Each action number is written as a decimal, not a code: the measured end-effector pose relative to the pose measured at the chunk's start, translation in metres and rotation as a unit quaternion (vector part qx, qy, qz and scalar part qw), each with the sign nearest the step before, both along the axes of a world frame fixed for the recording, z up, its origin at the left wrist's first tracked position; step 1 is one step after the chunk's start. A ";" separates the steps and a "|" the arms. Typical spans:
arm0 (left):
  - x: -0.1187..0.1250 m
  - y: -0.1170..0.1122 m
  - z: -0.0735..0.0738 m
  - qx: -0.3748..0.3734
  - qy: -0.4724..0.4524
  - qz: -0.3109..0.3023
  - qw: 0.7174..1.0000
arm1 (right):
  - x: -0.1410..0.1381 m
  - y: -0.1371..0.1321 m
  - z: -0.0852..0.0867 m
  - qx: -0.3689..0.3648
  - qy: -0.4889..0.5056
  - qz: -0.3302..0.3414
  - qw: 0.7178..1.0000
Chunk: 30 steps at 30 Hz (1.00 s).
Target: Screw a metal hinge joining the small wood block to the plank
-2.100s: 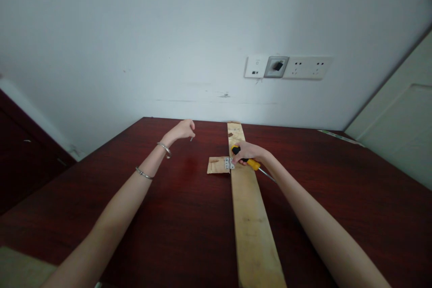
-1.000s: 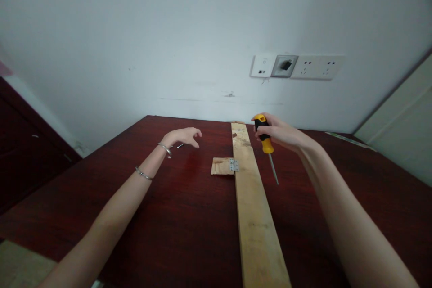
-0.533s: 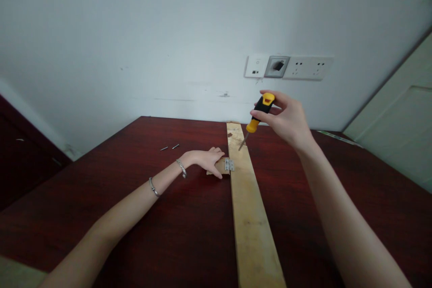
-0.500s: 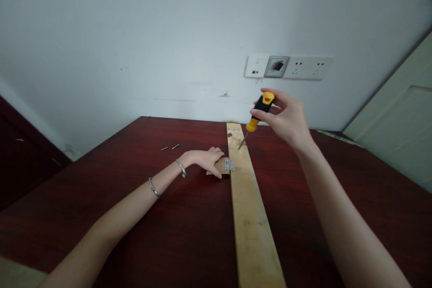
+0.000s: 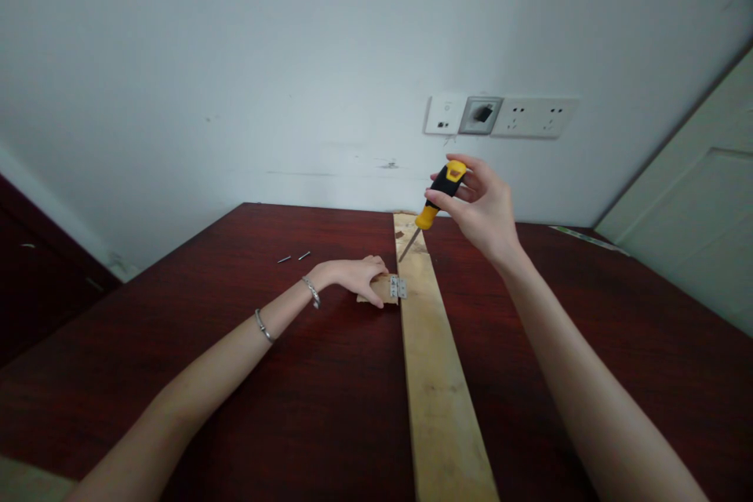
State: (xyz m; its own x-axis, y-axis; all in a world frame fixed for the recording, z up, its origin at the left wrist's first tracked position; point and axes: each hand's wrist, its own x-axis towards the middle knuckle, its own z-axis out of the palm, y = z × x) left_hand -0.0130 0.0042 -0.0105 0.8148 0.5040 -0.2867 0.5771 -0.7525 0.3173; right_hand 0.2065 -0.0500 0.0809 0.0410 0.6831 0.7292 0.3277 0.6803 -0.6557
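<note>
A long pale wooden plank (image 5: 435, 376) lies lengthwise on the dark red table (image 5: 294, 392). A small wooden block (image 5: 385, 288) sits against its left edge, joined by a small metal hinge (image 5: 398, 287). My left hand (image 5: 356, 278) lies on the block, fingers curved over it and pressing down. My right hand (image 5: 479, 208) is raised above the plank's far end, closed on a yellow and black screwdriver (image 5: 435, 198). Its shaft slants down to the left, the tip hanging a little above the hinge.
Two small screws (image 5: 294, 257) lie on the table left of the hand. A row of wall sockets (image 5: 500, 116) is on the white wall behind. A pale door (image 5: 700, 212) stands at the right. A dark cabinet (image 5: 35, 282) is at the left.
My left hand dropped screws at the far left and moved right onto the small block. My right hand lifted the screwdriver off the plank, turned its tip downward and has drifted slightly left.
</note>
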 end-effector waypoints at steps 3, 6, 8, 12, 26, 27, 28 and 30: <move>-0.002 0.001 0.001 -0.003 -0.007 0.002 1.000 | -0.004 0.000 -0.003 -0.015 -0.009 0.006 1.000; -0.003 0.000 0.002 -0.002 -0.001 0.009 1.000 | -0.010 0.002 -0.008 -0.025 -0.013 0.010 1.000; -0.003 -0.001 0.003 -0.001 0.008 0.012 1.000 | -0.013 0.003 -0.012 -0.033 -0.014 0.013 0.999; -0.003 -0.001 0.004 0.003 0.009 0.012 1.000 | -0.017 0.007 -0.019 -0.047 -0.012 0.020 0.999; -0.002 -0.003 0.007 0.005 0.000 0.004 1.000 | -0.017 0.007 -0.020 -0.048 -0.009 0.012 0.999; -0.002 -0.003 0.007 0.005 -0.002 0.004 1.000 | -0.016 0.007 -0.020 -0.049 -0.009 0.011 0.999; -0.002 -0.003 0.006 0.006 -0.002 0.006 1.000 | -0.016 0.007 -0.020 -0.050 -0.010 0.008 0.999; -0.002 -0.003 0.006 0.007 0.000 0.011 1.000 | -0.017 0.007 -0.020 -0.052 -0.013 0.005 0.999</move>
State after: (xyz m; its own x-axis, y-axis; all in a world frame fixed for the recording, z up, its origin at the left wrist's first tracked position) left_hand -0.0151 0.0011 -0.0042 0.8036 0.5256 -0.2792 0.5933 -0.7446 0.3060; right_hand 0.1900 -0.0428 0.0612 0.0162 0.7559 0.6545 0.3385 0.6118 -0.7150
